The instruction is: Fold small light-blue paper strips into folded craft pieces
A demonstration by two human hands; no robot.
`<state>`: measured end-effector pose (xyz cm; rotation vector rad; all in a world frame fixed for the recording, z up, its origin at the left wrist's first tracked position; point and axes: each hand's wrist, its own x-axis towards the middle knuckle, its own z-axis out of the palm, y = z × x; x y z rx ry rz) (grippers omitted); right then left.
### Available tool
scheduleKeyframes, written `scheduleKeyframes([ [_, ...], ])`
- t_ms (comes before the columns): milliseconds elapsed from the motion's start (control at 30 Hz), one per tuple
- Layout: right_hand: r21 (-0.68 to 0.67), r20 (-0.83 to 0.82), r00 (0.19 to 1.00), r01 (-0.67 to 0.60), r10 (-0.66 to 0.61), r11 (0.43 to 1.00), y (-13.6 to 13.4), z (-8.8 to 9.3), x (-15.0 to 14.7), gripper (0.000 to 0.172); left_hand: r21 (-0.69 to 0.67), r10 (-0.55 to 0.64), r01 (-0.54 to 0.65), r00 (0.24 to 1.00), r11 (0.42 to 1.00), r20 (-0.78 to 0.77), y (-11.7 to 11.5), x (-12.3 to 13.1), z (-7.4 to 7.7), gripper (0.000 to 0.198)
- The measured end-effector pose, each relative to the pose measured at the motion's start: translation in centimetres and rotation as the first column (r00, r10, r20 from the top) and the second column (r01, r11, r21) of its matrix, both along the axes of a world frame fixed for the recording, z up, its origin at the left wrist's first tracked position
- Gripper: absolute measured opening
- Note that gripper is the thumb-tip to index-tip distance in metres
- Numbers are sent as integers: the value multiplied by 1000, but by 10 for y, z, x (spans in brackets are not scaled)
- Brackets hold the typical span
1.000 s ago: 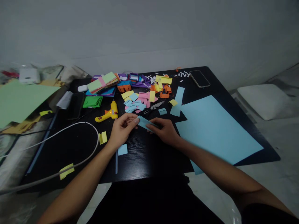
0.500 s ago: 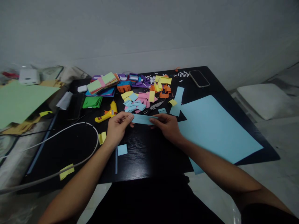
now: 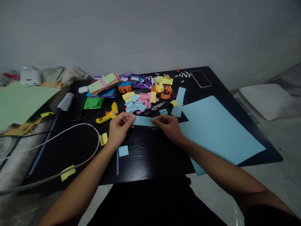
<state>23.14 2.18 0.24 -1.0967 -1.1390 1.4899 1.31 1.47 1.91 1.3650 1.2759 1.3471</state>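
A strip of light blue paper (image 3: 144, 121) stretches between my two hands, just above the black table (image 3: 145, 160). My left hand (image 3: 121, 127) pinches its left end between thumb and fingers. At the right end, my right hand (image 3: 168, 126) grips it with the thumb on top; some fingertips are hidden behind the paper. Close to my left hand lies a yellow glue gun (image 3: 108, 115). A small light blue paper square (image 3: 123, 151) rests below that hand. Right of my right hand spreads a large light blue sheet (image 3: 218, 128).
Beyond my hands are cut pink, yellow and blue paper pieces (image 3: 144, 101) and scissors (image 3: 158, 106). A phone (image 3: 200, 79) lies at the back right. A stack of coloured paper (image 3: 103, 84) is at the back left. A white cable (image 3: 97, 138) loops across the left side.
Almost nothing differs. Both hands hold the paper strip in the same place, and the whole view has shifted very slightly.
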Motion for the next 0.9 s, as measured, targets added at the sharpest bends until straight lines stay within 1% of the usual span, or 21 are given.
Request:
scheduleKeyframes([
  [100,2,1,1000,-7,7,1000,0,1,0,40,15,-3,3,1000,1000,-4,2,-2,-2,21],
  [267,6,-26,999,-43,44,999,0,2,1,38,10,-36,36,999,999,13,4,-6,-6,20],
  [500,41,17,1000,-5,4,999,1,-5,-1,37,20,59,-58,996,998,-62,2,-2,-8,25],
  [600,42,4,1000,10,-10,999,1,-7,-1,37,-4,16,-17,997,1000,-78,3,-2,-9,29],
  [733,43,7,1000,30,-31,999,3,-8,0,37,-71,-63,61,998,996,-26,4,-3,-12,34],
  [900,25,5,1000,30,-30,999,4,-7,1,41,-81,-47,46,999,996,-7,5,-3,-14,30],
])
